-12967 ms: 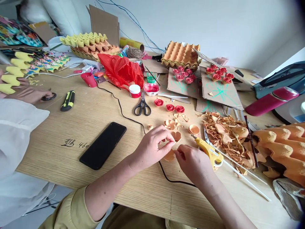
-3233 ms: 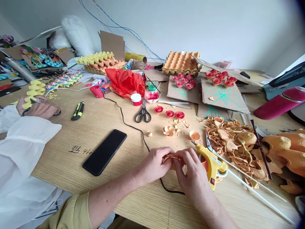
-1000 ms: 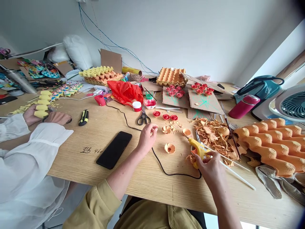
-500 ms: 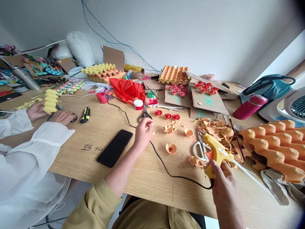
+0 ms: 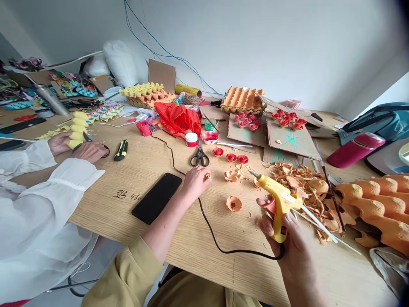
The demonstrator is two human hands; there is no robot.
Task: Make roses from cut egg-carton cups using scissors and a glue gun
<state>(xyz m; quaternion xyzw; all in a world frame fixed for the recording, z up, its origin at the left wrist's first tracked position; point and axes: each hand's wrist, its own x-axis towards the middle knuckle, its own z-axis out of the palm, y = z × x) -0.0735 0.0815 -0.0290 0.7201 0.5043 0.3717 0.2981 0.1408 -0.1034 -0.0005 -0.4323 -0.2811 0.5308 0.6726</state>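
My right hand [image 5: 284,234] is wrapped round the handle of a yellow hot glue gun [image 5: 278,198], its nozzle tipped up and to the left, a white glue stick poking from the back. Between the fingertips of my left hand [image 5: 195,183] is a small orange carton piece [image 5: 207,176], mostly hidden by the fingers. To the right of that hand lie an orange carton flower cup [image 5: 234,204] and another petalled cup [image 5: 230,176]. Just beyond it rest black-handled scissors [image 5: 200,157]. A phone [image 5: 156,198] lies left of my forearm.
Red painted roses [image 5: 231,157] sit behind the cups. Carton scraps [image 5: 297,183] and an orange egg tray [image 5: 377,196] fill the right side. The glue gun's black cord [image 5: 220,244] crosses the table. At left, a co-worker's hands [image 5: 86,151] cut a yellow carton strip.
My right hand has lifted the glue gun up and left, off the white-handled scissors. My left hand has lowered slightly, bringing the small orange piece into sight. The view has turned slightly right.
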